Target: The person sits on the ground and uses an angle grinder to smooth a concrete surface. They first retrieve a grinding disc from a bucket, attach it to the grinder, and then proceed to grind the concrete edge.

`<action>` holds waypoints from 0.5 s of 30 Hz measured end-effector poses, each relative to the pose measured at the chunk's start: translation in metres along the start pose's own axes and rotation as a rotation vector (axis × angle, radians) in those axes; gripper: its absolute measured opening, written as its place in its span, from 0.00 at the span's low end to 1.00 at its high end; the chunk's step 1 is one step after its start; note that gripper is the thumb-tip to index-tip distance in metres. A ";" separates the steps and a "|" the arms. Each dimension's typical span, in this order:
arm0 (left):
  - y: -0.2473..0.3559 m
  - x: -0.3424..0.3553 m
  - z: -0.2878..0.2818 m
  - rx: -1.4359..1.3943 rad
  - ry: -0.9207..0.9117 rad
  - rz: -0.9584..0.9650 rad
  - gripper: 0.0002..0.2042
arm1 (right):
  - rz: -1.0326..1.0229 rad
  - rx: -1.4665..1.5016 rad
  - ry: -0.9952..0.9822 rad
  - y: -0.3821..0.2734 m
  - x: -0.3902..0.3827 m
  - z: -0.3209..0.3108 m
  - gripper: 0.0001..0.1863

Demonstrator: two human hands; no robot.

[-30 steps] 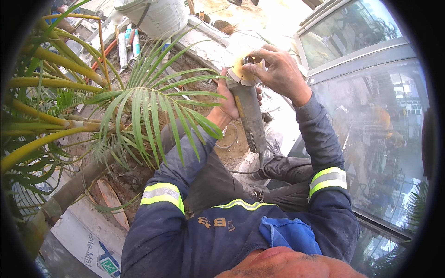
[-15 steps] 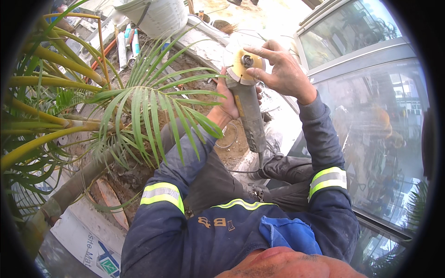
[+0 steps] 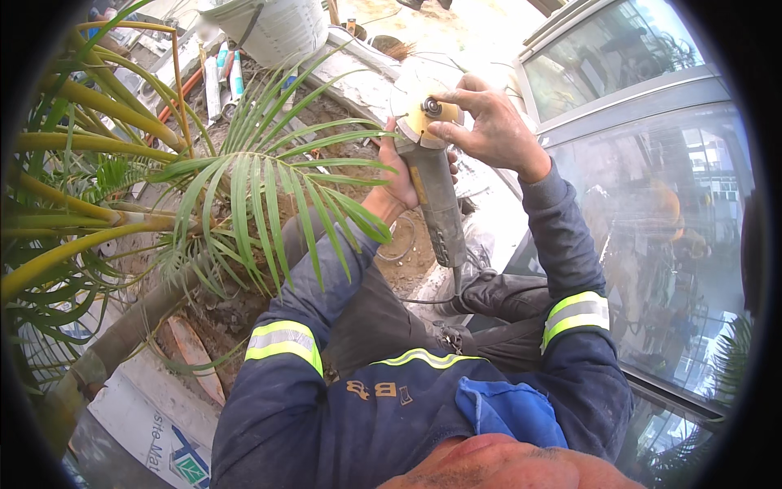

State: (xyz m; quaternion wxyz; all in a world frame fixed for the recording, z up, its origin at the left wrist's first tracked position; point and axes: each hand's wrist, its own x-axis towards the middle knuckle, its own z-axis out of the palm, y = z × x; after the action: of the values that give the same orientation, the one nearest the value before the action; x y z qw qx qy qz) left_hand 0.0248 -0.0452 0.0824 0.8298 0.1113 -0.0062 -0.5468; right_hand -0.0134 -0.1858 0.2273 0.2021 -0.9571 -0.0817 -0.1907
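My left hand (image 3: pixel 397 175) is closed around a long grey angle grinder (image 3: pixel 436 204), held with its head away from me and its cord end toward my legs. A pale disc (image 3: pixel 411 92) with a yellow centre faces up on the head, with a small dark nut (image 3: pixel 432 107) in its middle. My right hand (image 3: pixel 497 130) is over the disc with thumb and index finger apart, the index tip at the nut and the thumb tip on the yellow part just below it. Palm fronds (image 3: pixel 269 187) hang beside my left arm and partly cover it.
A white bucket (image 3: pixel 281 33) and several tubes (image 3: pixel 236 77) lie at upper left among rubble (image 3: pixel 204 342). Palm stems (image 3: pixel 98 212) crowd the left. A glass-panelled frame (image 3: pixel 643 220) stands close at my right. My legs (image 3: pixel 505 301) are bent below the grinder.
My right hand's fingers have loosened from around the nut, uncovering it, and shifted slightly; the index finger has curled back toward it since half a second ago. The grinder has barely moved.
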 end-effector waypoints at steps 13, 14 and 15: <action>0.005 0.001 -0.008 -0.011 0.038 0.186 0.46 | 0.251 -0.055 -0.271 0.004 -0.028 -0.018 0.43; 0.001 -0.004 -0.015 -0.041 0.072 0.209 0.46 | 0.304 0.015 -0.366 0.013 -0.051 -0.015 0.46; 0.002 -0.004 -0.015 -0.066 0.091 0.238 0.46 | 0.404 0.155 -0.500 0.018 -0.068 -0.015 0.49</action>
State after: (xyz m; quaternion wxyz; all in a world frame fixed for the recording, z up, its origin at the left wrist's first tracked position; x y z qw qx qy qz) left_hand 0.0265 -0.0379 0.0682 0.8914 0.1073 0.0362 -0.4389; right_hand -0.0762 -0.2142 0.2068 0.2816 -0.9530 0.0486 0.1009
